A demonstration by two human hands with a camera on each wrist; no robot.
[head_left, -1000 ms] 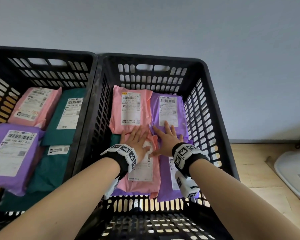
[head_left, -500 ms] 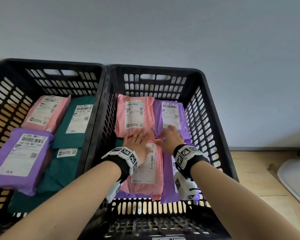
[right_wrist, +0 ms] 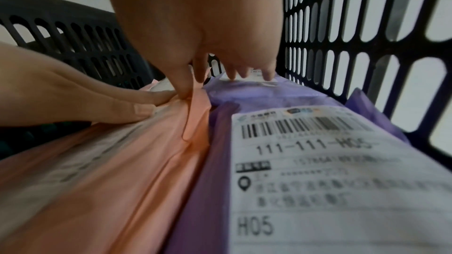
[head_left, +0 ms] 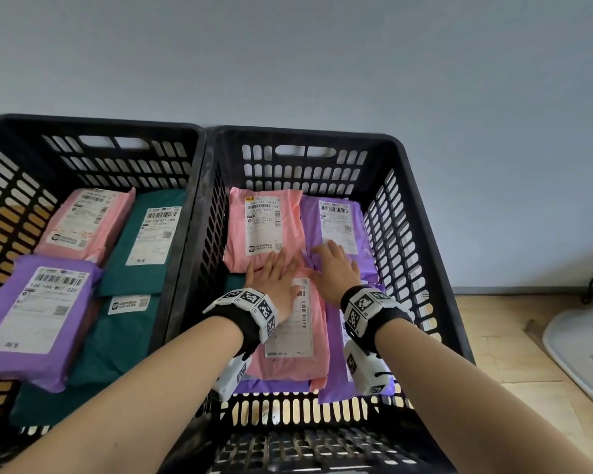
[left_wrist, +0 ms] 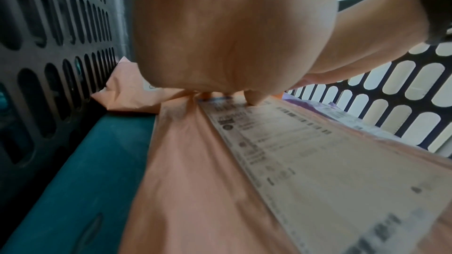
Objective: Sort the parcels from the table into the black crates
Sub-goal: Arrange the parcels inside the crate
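Note:
Two black crates stand side by side, the left crate [head_left: 192, 186] and the right crate [head_left: 421, 213]. Both hands are down in the right one. My left hand [head_left: 276, 273] lies flat with straight fingers on the near pink parcel [head_left: 314, 333], its fingertips reaching the far pink parcel [head_left: 266, 227]. My right hand [head_left: 334, 268] rests flat on the far purple parcel [head_left: 336, 224], just past the near purple parcel [right_wrist: 318, 171]. A teal parcel [left_wrist: 80, 171] lies under the pink one along the left wall. Neither hand grips anything.
The left crate holds a pink parcel [head_left: 83, 220], a purple parcel [head_left: 38, 313] and teal parcels [head_left: 151, 234]. A grey wall rises behind the crates. A wooden floor [head_left: 514, 350] and a white object [head_left: 582, 350] lie to the right.
Both hands have slid a little further into the right crate, onto the far parcels. The head view has tilted up, so the crates sit lower in the frame.

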